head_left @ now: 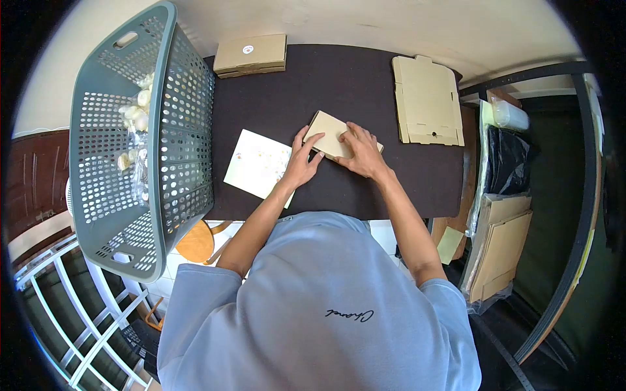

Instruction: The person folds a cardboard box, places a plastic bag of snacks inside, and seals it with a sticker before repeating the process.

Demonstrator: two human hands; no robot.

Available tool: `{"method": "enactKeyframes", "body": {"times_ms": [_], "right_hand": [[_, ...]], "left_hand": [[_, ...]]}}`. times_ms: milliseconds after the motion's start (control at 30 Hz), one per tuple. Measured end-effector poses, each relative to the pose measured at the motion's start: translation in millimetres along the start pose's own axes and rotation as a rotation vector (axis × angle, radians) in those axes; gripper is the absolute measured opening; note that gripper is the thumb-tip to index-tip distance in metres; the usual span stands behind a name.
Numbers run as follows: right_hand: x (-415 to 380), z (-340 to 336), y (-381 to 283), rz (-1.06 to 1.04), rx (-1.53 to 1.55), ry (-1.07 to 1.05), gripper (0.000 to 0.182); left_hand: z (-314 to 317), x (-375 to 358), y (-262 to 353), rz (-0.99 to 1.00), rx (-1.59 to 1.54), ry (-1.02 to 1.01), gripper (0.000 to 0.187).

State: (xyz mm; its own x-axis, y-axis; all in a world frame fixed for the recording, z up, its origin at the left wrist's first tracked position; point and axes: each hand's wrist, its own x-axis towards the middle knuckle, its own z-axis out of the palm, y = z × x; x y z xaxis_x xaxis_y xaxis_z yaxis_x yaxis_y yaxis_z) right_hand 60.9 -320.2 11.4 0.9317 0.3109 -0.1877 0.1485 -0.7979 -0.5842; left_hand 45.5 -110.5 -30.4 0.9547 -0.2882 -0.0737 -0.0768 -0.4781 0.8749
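A small closed cardboard box [328, 129] lies at an angle on the dark tabletop in front of me. My left hand [302, 159] rests at its left end, with fingers apart touching the edge and top. On its right part lies my right hand [360, 151], fingers spread over the top and far edge. A white sheet [255, 161] with small coloured prints lies to the left, partly under my left wrist.
A large grey-green perforated basket [186, 124] with wrapped items stands at the left. Stacked cardboard boxes [251, 55] with a round sticker lie at the back left. Flat cardboard blanks [428, 101] lie at the right. Beyond the table's right edge, a black-framed rack [582, 130] holds more cardboard.
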Motion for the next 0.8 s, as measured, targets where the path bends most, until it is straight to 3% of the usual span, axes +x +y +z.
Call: {"method": "enactKeyframes", "body": {"times_ms": [300,800], "right_hand": [[0.9,1.8,-0.7,0.005,-0.027,-0.001,0.056],[-0.1,6.9,-2.9,-0.005,-0.045,0.030,0.059]], "left_hand": [[0.1,1.0,-0.9,-0.002,0.003,0.001,0.053],[-1.8,-1.3,3.6,-0.011,0.050,-0.060,0.069]]}}
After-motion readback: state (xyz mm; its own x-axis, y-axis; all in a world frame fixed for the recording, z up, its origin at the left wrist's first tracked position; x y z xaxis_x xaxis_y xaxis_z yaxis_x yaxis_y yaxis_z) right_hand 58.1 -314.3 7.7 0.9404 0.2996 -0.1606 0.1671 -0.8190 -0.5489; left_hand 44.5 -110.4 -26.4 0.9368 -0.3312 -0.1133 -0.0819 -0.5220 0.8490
